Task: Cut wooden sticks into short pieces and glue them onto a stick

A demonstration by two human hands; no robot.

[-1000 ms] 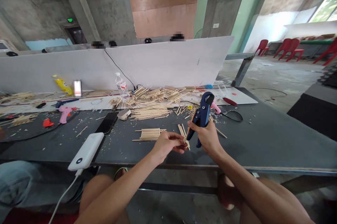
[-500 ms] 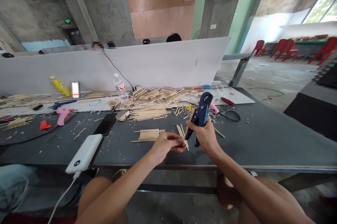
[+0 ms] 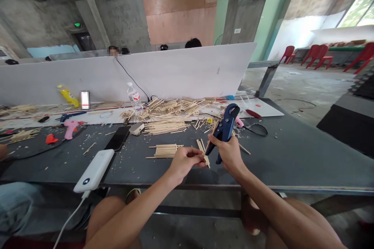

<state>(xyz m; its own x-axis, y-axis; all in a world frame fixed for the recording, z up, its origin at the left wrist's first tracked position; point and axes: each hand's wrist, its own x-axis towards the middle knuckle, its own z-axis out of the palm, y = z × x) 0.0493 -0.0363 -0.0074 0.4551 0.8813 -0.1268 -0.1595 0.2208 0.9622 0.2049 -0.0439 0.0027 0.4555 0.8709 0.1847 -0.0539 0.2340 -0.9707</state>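
Observation:
My right hand grips a blue cutter tool, held upright with its jaw at the top. My left hand pinches a thin wooden stick that reaches up toward the cutter. A few loose sticks lie on the dark table just under my hands. To the left of them lies a small flat raft of glued sticks.
A big heap of sticks and stick frames sits farther back by a water bottle. A white power bank, black phone, pink glue guns and a white divider board are around. A person's sleeve shows at the far left.
My hands and the cutter have barely shifted; the camera view moved slightly. The grip on cutter and stick is the same.

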